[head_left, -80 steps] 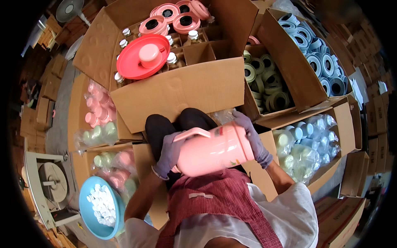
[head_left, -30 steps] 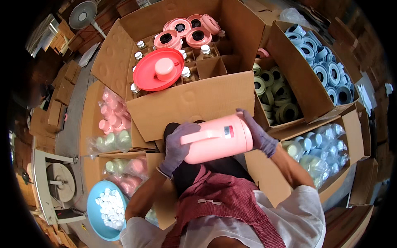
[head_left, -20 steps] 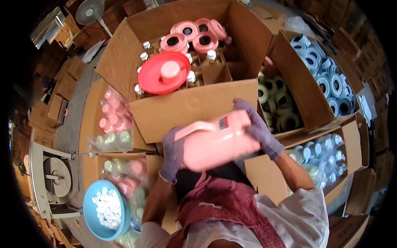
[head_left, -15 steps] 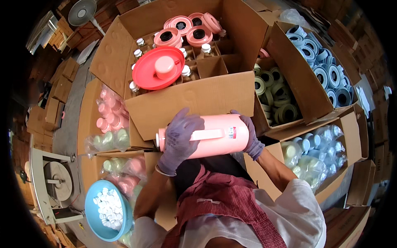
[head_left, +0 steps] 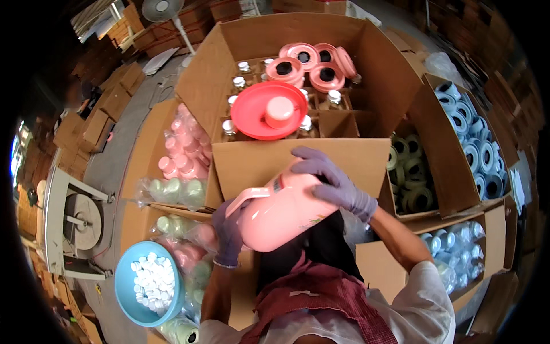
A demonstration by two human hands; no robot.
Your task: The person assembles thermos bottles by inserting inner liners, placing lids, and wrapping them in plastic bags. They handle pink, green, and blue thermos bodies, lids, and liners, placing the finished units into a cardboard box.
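Over my lap I hold a pink thermos jug [head_left: 282,213], tilted so that one end points up and to the right. My left hand [head_left: 227,232], gloved in purple, is closed against its lower left side, beside the handle [head_left: 247,198]; part of that hand is behind the jug. My right hand [head_left: 335,184], also gloved, wraps over the upper right end. A small label [head_left: 277,185] shows near the handle's upper root. Just beyond, in an open carton [head_left: 303,155], a red dish [head_left: 246,114] with a pink cup [head_left: 279,111] rests on white-capped bottles [head_left: 334,100].
Pink rings with black centres [head_left: 327,77] lie in the far carton. Green rings [head_left: 413,166] and blue rings [head_left: 486,157] fill cartons at right. Bagged blue cups [head_left: 458,252] and pink cups [head_left: 184,149] flank me. A blue basin [head_left: 123,286] of white caps stands at lower left.
The jug has turned from nearly level to tilted, its handle now toward the left. My left hand moved down to its lower left side; my right moved over the upper end. The view has shifted.
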